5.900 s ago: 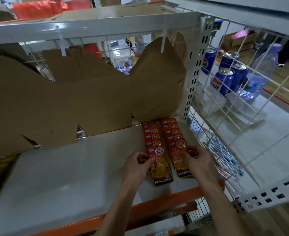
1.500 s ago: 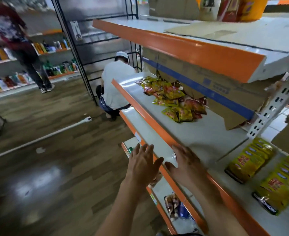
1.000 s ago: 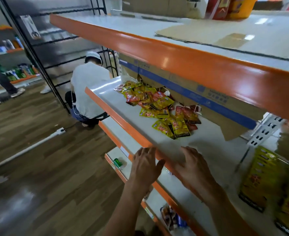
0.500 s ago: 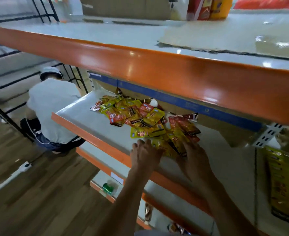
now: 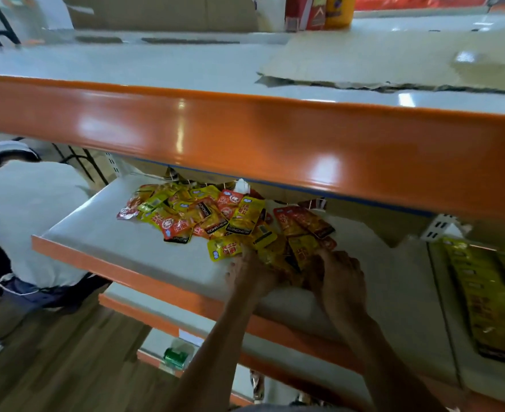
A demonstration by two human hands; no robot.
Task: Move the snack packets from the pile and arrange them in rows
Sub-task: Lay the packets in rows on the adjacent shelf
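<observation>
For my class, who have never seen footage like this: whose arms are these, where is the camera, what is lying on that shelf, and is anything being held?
There is no machine here. The camera is worn on a person's head and looks forward and down, so the two bare arms reaching in are that person's own. The left hand and right hand reach onto a white shelf with an orange front edge. On it lies a loose pile of snack packets, yellow and red. Both hands are at the near edge of the pile, touching packets; motion blur hides whether either really grips one. Further right, yellow packets in rows lie flat. At the left, another person crouches.
</observation>
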